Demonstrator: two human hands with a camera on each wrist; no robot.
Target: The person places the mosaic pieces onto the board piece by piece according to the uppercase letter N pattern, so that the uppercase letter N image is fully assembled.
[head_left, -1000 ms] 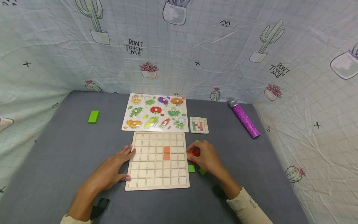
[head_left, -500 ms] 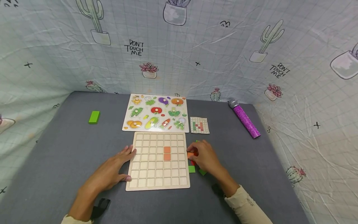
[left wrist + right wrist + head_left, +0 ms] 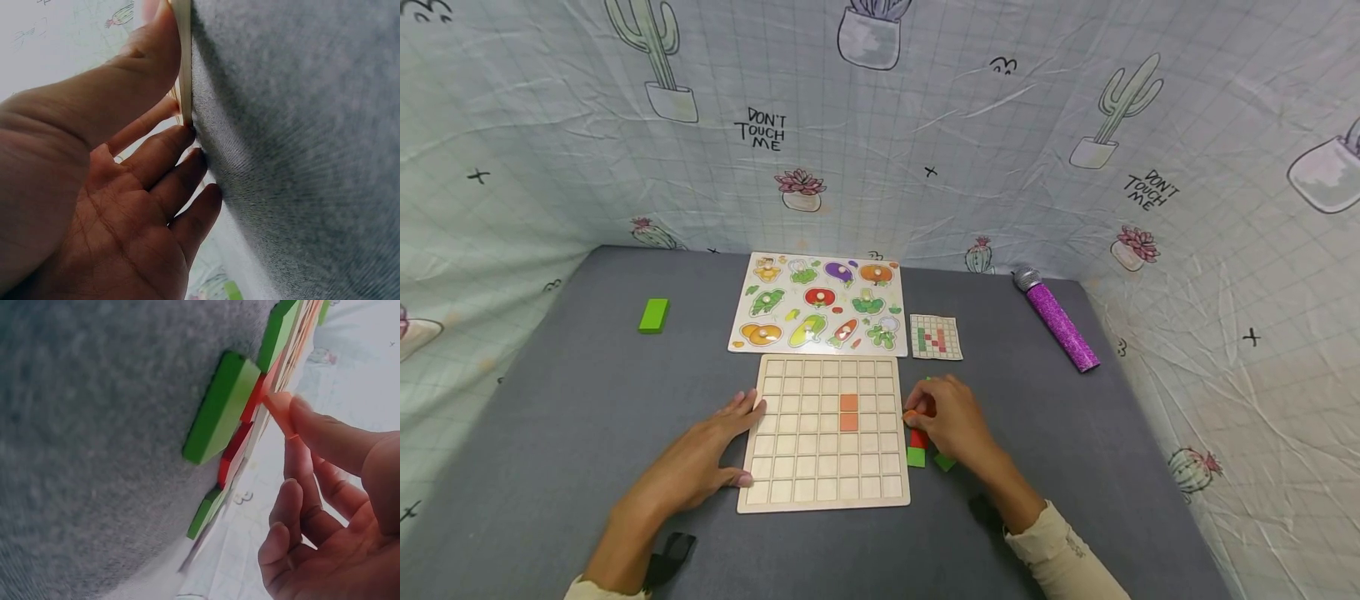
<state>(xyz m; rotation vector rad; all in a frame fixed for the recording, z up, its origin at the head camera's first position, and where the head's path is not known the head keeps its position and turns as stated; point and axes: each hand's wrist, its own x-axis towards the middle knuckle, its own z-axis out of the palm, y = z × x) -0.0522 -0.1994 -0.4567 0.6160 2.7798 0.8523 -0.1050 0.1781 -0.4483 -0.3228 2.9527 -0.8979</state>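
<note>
At the left edge of a pale wooden grid board (image 3: 797, 462) rests my left hand (image 3: 700, 458), its fingers extended and thumb spread along the rim. Two orange tiles (image 3: 848, 412) sit one below the other in the grid. Just right of the board, my right hand (image 3: 951, 417) pinches an orange block (image 3: 281, 414) between thumb and fingertips, tilted above the table in the right wrist view. Below it lie red blocks (image 3: 235, 455) and green blocks (image 3: 223, 407). In the head view the right hand hides part of this pile; one green block (image 3: 916, 457) shows beside the board.
A vegetable picture puzzle (image 3: 820, 304) lies behind the board. Right of it is a small grid pattern card (image 3: 936, 337). A purple glittery microphone (image 3: 1060, 325) lies at the back right, a lone green block (image 3: 654, 316) at the back left. Printed cloth (image 3: 880, 142) encloses the table.
My right hand has tilted the orange block at almost the same spot, and more of the red block under it shows. My left hand has kept its place on the board.
</note>
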